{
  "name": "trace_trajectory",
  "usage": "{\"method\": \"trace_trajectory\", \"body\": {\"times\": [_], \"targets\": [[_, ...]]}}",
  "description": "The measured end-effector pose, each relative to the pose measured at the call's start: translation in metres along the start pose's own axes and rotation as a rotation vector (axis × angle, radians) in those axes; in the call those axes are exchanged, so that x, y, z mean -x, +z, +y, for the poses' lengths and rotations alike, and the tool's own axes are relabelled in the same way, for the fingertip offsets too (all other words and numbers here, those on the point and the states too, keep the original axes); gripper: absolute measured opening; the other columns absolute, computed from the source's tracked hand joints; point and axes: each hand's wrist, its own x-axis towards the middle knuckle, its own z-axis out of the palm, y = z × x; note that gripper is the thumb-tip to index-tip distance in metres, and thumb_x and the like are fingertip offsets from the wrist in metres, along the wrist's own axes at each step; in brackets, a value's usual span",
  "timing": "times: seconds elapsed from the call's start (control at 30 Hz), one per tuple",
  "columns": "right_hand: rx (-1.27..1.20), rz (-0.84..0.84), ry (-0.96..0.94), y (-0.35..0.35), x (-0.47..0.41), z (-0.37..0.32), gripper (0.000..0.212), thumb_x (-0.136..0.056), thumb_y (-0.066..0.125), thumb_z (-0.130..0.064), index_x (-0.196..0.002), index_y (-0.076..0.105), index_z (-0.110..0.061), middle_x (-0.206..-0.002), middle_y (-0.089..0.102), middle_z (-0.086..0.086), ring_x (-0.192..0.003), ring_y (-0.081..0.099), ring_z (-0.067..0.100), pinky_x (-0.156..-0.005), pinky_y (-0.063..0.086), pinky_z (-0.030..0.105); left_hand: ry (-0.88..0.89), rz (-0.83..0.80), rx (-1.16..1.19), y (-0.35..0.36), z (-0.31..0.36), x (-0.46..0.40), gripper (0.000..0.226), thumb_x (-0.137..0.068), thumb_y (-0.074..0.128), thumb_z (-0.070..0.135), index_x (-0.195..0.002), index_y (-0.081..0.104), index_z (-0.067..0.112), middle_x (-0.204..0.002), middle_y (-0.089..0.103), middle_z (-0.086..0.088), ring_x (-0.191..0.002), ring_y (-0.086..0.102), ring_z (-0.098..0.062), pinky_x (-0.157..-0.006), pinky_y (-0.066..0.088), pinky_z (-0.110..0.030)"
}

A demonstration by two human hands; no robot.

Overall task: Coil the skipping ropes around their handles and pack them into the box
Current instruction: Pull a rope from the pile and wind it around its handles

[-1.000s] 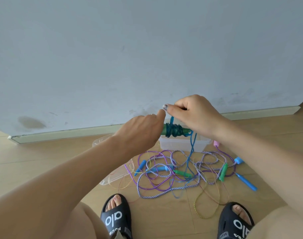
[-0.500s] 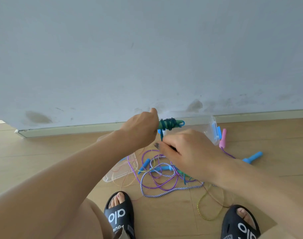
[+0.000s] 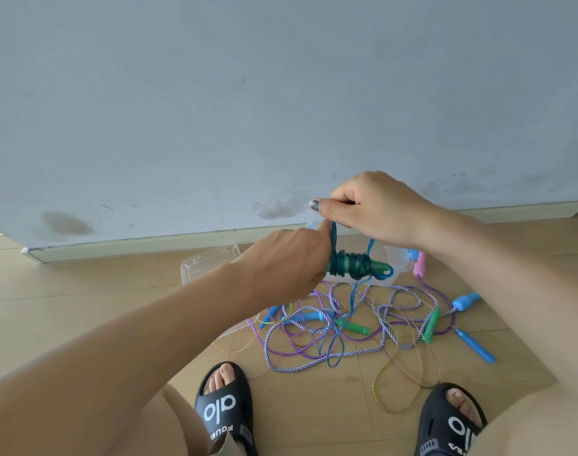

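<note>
Wood-effect flooring (image 3: 83, 307) is seen below a pale grey wall (image 3: 215, 93), with a light skirting strip (image 3: 133, 246) running along the junction. Two bare forearms are extended forward over the floor from the lower corners of the view. A clear plastic lid (image 3: 208, 263) is laid flat near the skirting, partly hidden by the left forearm. A clear plastic box (image 3: 397, 258) is positioned on the floor behind the hands, with a pink handle (image 3: 419, 263) resting just beside its right side. A tangle of loose ropes (image 3: 353, 324) is spread on the floor between the box and the feet; purple-and-white braided, purple, blue and thin gold cords are intermixed with blue and green handles. Black slide sandals (image 3: 225, 411) are worn on both feet at the lower edge. The left hand (image 3: 281, 261) is closed around one end of a green handle (image 3: 378, 266), which is held roughly level above the floor. Blue rope (image 3: 350, 264) is wound in several turns around that handle. The right hand (image 3: 376, 209) is raised above the handle, and a strand of the blue rope is pinched between its thumb and curled fingers. The remainder of the blue rope is left hanging down into the tangle.
</note>
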Motion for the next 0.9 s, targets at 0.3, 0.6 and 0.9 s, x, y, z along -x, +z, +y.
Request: {"method": "trace_trajectory", "body": {"times": [0.3,0.6,0.9], "targets": [[-0.598,-0.215,0.272,0.038,-0.001,0.008,0.024,-0.087,0.052,-0.013,-0.065,0.042,-0.011,-0.056,0.034,0.003,-0.048,0.029,0.008,-0.045,0.023,0.02,-0.113,0.235,0.431,-0.017,-0.009,0.012,0.024,-0.086,0.06,0.016,-0.095,0.038,0.017,-0.071,0.056,-0.004,-0.06,0.046,-0.029,-0.052,0.037,-0.039],[-0.511,0.0,0.372,0.08,0.029,-0.022,0.056,-0.105,0.029,-0.041,-0.058,0.026,-0.012,-0.054,0.023,0.01,-0.053,0.022,0.023,-0.054,0.025,0.031,-0.471,0.126,0.48,-0.002,-0.042,-0.004,0.015,-0.087,0.052,0.012,-0.098,0.045,0.005,-0.082,0.055,-0.01,-0.07,0.053,-0.032,-0.052,0.035,-0.032],[0.001,0.099,0.076,0.065,0.047,-0.039,0.054,-0.104,0.032,-0.042,-0.056,0.033,-0.018,-0.05,0.037,0.0,-0.056,0.041,0.026,-0.055,0.033,0.037,-0.373,-0.028,0.128,0.009,-0.037,-0.004,0.015,-0.089,0.049,0.011,-0.098,0.038,0.008,-0.071,0.046,-0.006,-0.061,0.048,-0.032,-0.046,0.028,-0.034]]}}
